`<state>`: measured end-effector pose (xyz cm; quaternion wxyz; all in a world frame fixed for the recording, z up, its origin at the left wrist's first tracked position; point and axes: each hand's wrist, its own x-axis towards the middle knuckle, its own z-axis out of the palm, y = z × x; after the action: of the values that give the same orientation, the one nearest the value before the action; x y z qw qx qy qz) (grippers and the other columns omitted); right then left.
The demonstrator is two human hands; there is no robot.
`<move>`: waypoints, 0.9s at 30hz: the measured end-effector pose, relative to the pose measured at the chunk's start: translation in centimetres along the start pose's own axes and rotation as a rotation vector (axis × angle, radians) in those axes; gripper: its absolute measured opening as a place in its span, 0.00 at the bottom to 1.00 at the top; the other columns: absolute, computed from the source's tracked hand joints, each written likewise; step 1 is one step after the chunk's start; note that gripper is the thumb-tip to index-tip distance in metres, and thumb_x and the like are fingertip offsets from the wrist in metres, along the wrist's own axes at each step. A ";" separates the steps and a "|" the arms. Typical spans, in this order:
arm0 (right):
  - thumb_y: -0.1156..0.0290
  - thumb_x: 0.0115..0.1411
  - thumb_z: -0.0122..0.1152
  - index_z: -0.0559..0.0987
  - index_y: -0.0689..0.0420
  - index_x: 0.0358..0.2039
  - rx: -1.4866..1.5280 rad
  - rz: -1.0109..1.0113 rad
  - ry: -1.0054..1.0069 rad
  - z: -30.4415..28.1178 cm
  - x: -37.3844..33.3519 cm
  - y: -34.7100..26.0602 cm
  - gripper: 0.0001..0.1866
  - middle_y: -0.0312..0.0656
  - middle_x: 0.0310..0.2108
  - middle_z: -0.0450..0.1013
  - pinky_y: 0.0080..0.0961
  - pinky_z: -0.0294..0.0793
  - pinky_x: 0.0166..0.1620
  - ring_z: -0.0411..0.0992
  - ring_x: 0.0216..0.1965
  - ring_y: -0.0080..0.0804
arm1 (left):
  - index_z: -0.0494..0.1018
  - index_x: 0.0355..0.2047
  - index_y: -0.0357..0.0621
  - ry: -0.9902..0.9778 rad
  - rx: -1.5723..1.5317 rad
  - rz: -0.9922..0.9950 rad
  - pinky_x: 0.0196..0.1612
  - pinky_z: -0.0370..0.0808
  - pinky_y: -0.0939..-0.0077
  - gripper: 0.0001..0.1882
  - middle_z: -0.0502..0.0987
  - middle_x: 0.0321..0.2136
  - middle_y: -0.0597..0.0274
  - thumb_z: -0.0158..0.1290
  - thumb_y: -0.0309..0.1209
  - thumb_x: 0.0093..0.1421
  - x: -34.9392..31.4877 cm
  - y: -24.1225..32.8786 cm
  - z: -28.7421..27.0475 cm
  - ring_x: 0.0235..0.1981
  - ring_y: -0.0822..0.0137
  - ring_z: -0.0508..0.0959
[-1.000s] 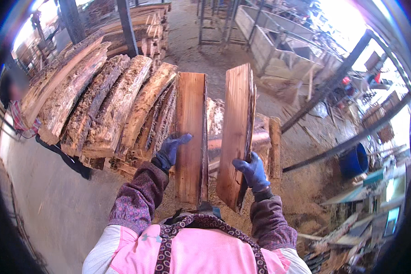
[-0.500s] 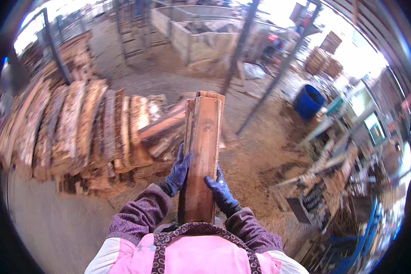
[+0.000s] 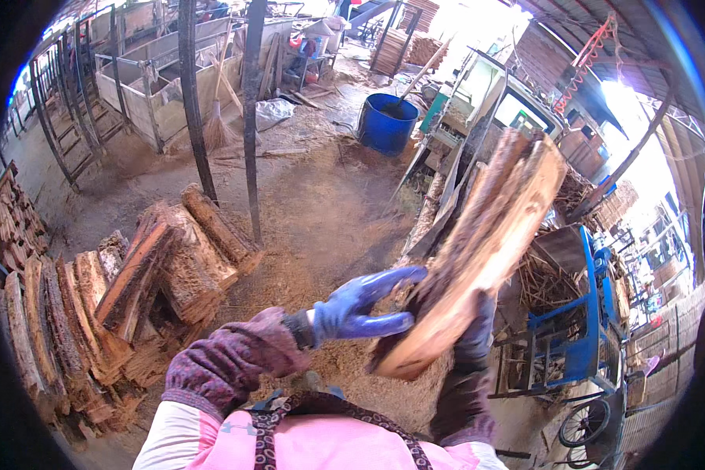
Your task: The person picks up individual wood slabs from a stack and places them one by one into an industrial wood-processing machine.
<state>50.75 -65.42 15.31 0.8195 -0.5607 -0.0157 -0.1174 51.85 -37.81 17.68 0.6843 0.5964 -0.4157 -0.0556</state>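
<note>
A small bundle of rough wooden boards (image 3: 486, 258), with bark along the left side, is tilted up to the right in front of me. My right hand (image 3: 478, 325), in a dark blue glove, grips the bundle's right side near its lower end; part of that hand is hidden by the wood. At the lower left edge is my left hand (image 3: 364, 305) in a blue glove, thumb and fingers spread apart. Its tips reach the bark edge, but whether they press on it I cannot tell.
Stacked bark-edged slabs (image 3: 78, 313) lie at the left. Two dark posts (image 3: 252, 117) stand ahead, near a blue barrel (image 3: 388, 124) and a walled bin (image 3: 145, 102). A machine (image 3: 486, 102) is beyond the boards. A blue metal frame (image 3: 576, 321) and a wheel (image 3: 583, 423) are at the right.
My view has turned right. The boards have swung from upright to leaning right, and my left hand's fingers have spread at their edge. My right hand keeps its hold.
</note>
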 end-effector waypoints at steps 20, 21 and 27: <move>0.65 0.64 0.57 0.65 0.59 0.61 -0.848 -0.696 -0.380 3.5 26.7 17.3 0.27 0.46 0.57 0.66 0.30 0.63 0.60 0.65 0.55 0.35 | 0.51 0.67 0.54 2.028 -0.433 -1.083 0.62 0.56 0.46 0.48 0.61 0.63 0.52 0.51 0.65 0.53 -55.6 2.0 4.2 0.62 0.43 0.62; 0.65 0.64 0.56 0.64 0.59 0.62 -0.796 -0.590 -0.549 8.8 22.2 19.5 0.27 0.47 0.58 0.65 0.30 0.62 0.61 0.65 0.56 0.35 | 0.52 0.67 0.55 2.103 -0.394 -0.990 0.62 0.57 0.46 0.47 0.61 0.63 0.52 0.51 0.65 0.54 -57.1 3.6 3.0 0.61 0.43 0.63; 0.68 0.56 0.66 0.70 0.63 0.55 -0.438 0.323 -1.339 35.6 -11.3 33.0 0.27 0.47 0.52 0.71 0.32 0.66 0.57 0.69 0.53 0.36 | 0.55 0.65 0.56 2.238 -0.036 -0.710 0.58 0.61 0.53 0.37 0.67 0.60 0.58 0.48 0.56 0.60 -65.4 12.4 -5.2 0.56 0.53 0.70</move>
<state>50.43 -19.23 -3.45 0.5100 -0.6590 -0.4075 0.3737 7.50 7.10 -4.24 0.6229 0.3856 0.6081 0.3059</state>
